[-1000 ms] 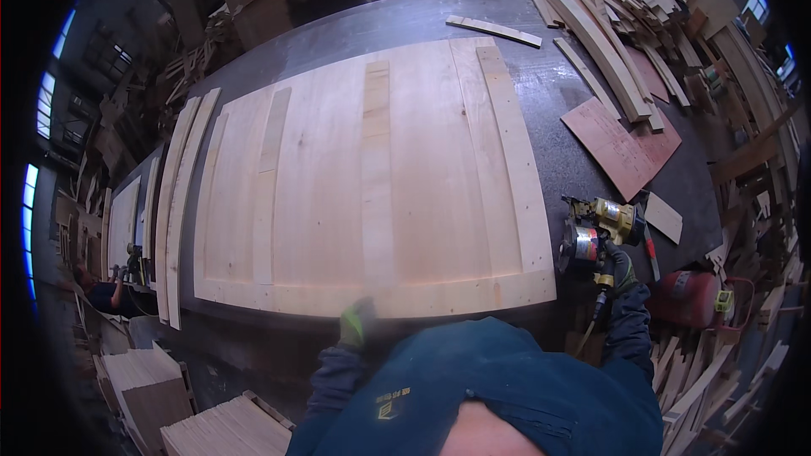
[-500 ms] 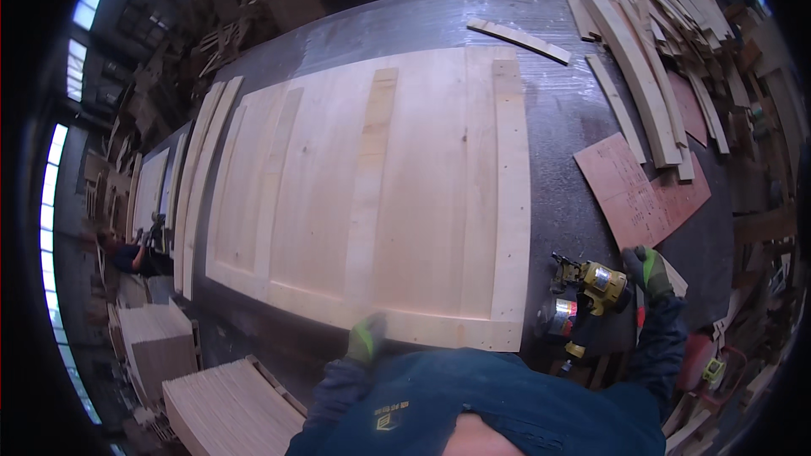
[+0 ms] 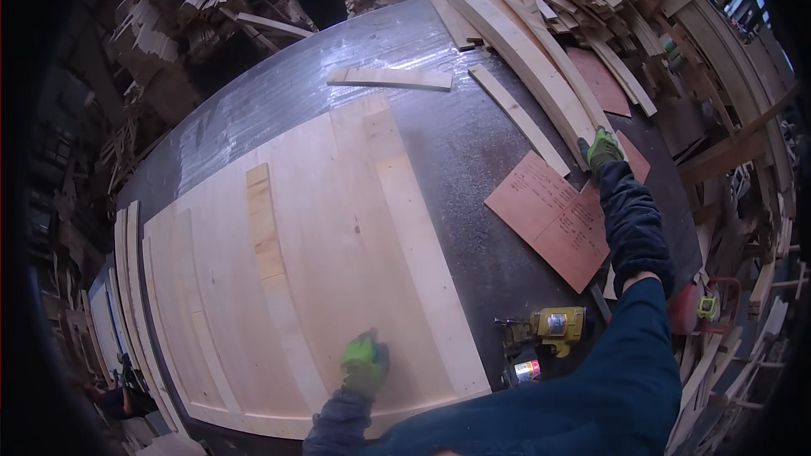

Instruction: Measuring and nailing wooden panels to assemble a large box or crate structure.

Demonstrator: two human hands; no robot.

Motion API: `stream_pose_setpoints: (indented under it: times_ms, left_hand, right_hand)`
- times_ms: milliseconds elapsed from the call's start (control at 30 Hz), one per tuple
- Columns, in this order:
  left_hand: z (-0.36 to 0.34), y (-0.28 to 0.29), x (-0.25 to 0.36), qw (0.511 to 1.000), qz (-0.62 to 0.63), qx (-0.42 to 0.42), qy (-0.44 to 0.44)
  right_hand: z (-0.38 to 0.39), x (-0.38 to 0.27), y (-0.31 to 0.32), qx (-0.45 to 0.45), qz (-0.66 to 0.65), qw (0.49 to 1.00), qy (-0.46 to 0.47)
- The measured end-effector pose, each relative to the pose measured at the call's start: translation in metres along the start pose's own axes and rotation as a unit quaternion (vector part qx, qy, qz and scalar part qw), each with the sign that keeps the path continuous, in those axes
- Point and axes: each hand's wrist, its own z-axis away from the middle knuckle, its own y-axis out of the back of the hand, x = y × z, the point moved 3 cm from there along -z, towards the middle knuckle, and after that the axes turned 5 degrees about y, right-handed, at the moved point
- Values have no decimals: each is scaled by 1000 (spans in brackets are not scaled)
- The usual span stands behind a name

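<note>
My right hand (image 3: 603, 150), in a green and grey glove, reaches out to the right. It is closed at the near end of a long wooden board (image 3: 553, 76) in the pile. My left hand (image 3: 365, 363), also gloved, rests on the near part of a large pale wooden panel (image 3: 325, 287). Its fingers are blurred, so their exact pose is unclear. Flat wooden strips run across that panel and along its edges. A yellow nail gun (image 3: 557, 325) lies to the right of the panel, below two reddish plywood pieces with handwriting (image 3: 549, 219).
A loose short board (image 3: 390, 78) and a narrow strip (image 3: 519, 121) lie on the dark table (image 3: 460, 194). Long boards (image 3: 135, 287) line the panel's left side. Scrap wood (image 3: 203, 0) is heaped beyond the table. Another person (image 3: 118, 401) is at far left.
My right hand has gone from beside the nail gun up to the board pile. My left hand has moved from the panel's near edge onto its surface. The view has swung right.
</note>
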Motion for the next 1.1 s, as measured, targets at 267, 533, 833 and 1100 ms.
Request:
stream_pose_setpoints:
  times_ms: [267,533,833,1100]
  left_hand:
    - [-161,-51,16,975,-20,-62,-211]
    - [-383,-47,-49,984,-25,124,-122]
    - [-512,-117,-25,998,33,27,-52]
    - [-498,-111,-58,993,67,76,-54]
  right_hand:
    - [-163,-55,-74,11,188,974,127]
    - [-224,-145,-103,-17,148,988,35]
    - [-187,-134,-153,136,6,934,331]
    - [-82,-587,-113,104,-119,826,542]
